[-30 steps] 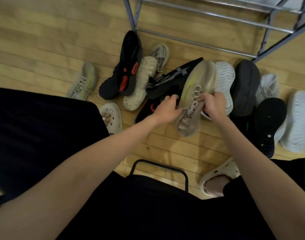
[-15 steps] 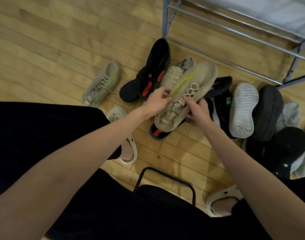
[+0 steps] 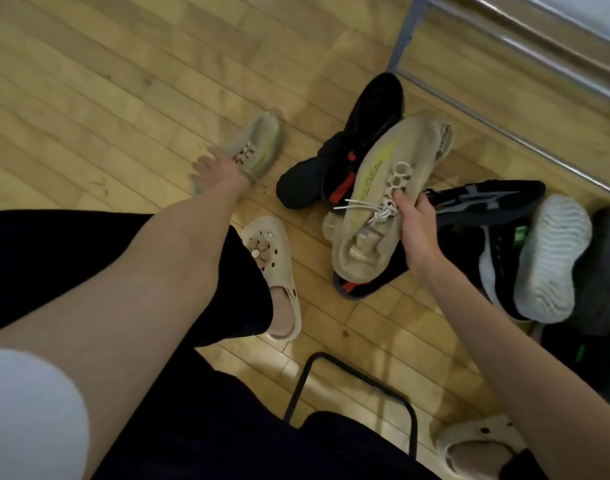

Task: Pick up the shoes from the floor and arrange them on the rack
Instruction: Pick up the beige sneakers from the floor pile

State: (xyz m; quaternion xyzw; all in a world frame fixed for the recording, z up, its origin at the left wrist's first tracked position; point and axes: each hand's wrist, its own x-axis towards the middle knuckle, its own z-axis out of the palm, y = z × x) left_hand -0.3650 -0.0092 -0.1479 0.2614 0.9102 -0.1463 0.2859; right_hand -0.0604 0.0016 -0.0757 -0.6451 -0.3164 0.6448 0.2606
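Observation:
My right hand [image 3: 412,223] grips a beige sneaker [image 3: 376,216] with a yellow-green stripe and white laces, holding it by the lace area above the shoe pile. Its matching beige sneaker [image 3: 258,147] lies alone on the wooden floor at the left. My left hand [image 3: 213,171] stretches out to that sneaker's heel end with fingers spread and blurred, holding nothing. The metal shoe rack [image 3: 504,84] stands at the upper right, its bars bare where visible.
A pile of shoes lies before the rack: a black shoe with red trim [image 3: 359,140], a black sneaker with grey stripes [image 3: 487,202], a white-soled shoe [image 3: 549,258], a dark shoe [image 3: 604,271]. My feet wear beige clogs [image 3: 275,268]. A black chair frame [image 3: 359,386] sits below.
My left hand let go of the held beige sneaker and swung left to the lone sneaker on the floor. My right hand alone keeps the first sneaker. The view shifted left.

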